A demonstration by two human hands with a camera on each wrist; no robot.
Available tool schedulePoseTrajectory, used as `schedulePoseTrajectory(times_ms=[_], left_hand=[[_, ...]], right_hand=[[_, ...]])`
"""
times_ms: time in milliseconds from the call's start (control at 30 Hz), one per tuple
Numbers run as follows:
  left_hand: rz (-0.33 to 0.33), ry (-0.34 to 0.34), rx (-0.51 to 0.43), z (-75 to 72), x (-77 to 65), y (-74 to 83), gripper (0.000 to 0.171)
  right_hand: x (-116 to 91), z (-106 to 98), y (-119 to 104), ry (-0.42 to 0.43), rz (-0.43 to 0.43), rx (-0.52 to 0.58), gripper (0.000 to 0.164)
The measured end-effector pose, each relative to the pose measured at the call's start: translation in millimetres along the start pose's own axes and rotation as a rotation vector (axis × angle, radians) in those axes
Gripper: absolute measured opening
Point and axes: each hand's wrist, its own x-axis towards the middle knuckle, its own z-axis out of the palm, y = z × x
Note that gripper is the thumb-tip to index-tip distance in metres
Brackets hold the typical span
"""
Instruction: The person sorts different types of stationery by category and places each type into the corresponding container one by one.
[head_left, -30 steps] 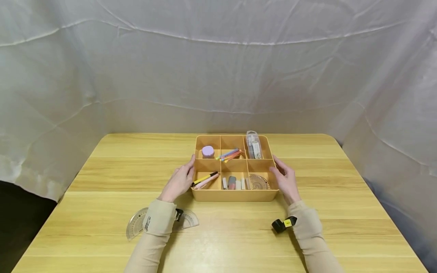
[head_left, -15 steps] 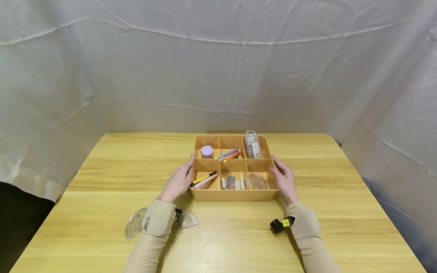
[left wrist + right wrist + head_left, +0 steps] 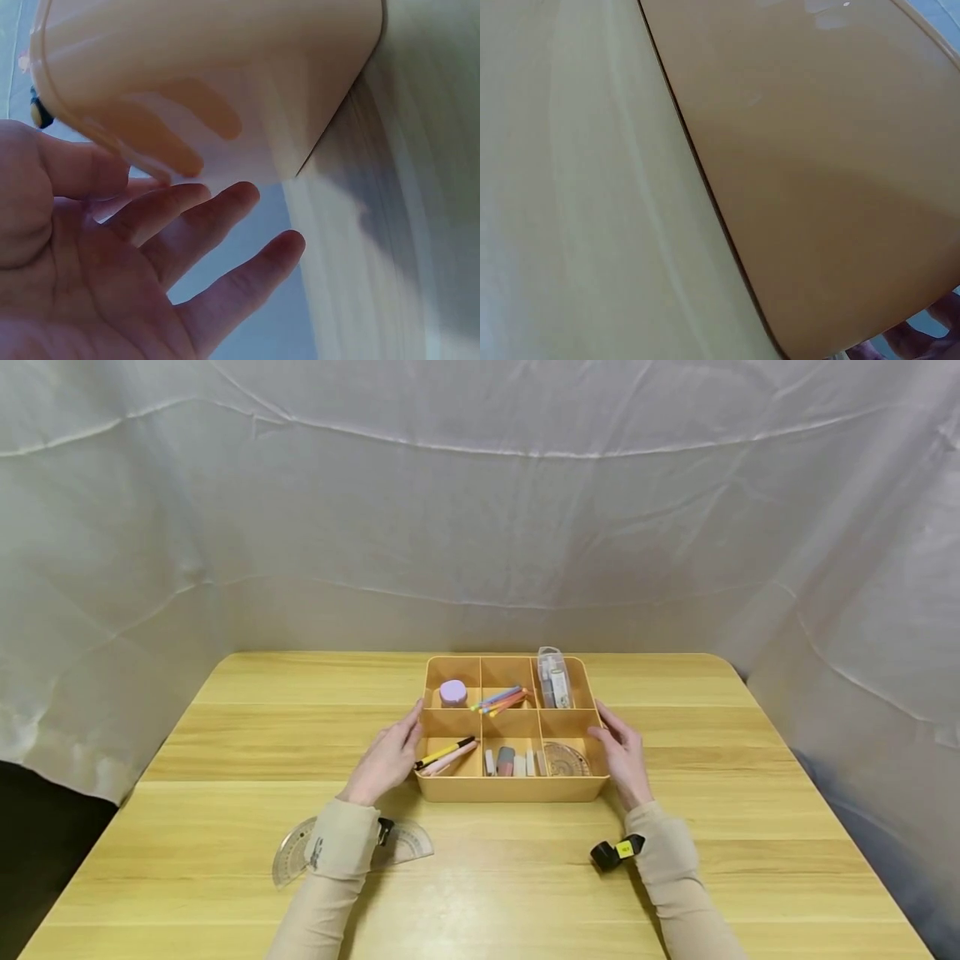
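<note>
A tan desk organizer [image 3: 513,789] with several compartments stands on the table between both hands. My left hand [image 3: 385,760] is at its left wall, its fingers loosely extended outside in the left wrist view. At the right wall my right hand [image 3: 626,760] holds the rim, thumb over it and fingers outside; in the right wrist view most of that hand is out of frame. Inside lie a lilac rounded item [image 3: 453,693], thin coloured sticks [image 3: 501,700], a clear case [image 3: 554,681], a yellow-black pen [image 3: 445,752], a pink pen [image 3: 452,761], erasers [image 3: 506,762] and a protractor [image 3: 566,760].
Clear protractor scales [image 3: 412,843] show on the table on both sides of the left wrist, their middle hidden by the sleeve. Black wrist cameras sit on both sleeves. A pale cloth backdrop [image 3: 517,527] rises behind the table's far edge.
</note>
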Motion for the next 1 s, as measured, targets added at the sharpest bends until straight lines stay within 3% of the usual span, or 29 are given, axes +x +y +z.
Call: schedulePoseTrajectory(times_ms=[200, 500, 1000], left_hand=[[-0.005, 0.014, 0.023, -10.2, -6.7, 1.7, 0.051], [-0.005, -0.043, 0.064, -23.8, -23.5, 4.9, 0.050], [0.084, -0.111, 0.239, -31.7, -45.3, 3.8, 0.031]], right_hand=[[0.5, 1.4, 1.9, 0.017, -0.005, 0.011, 0.052], [2.8, 0.0, 3.6, -0.001, -0.011, 0.023, 0.051], [1.3, 0.4, 3.1, 0.005, -0.026, 0.017, 0.051]])
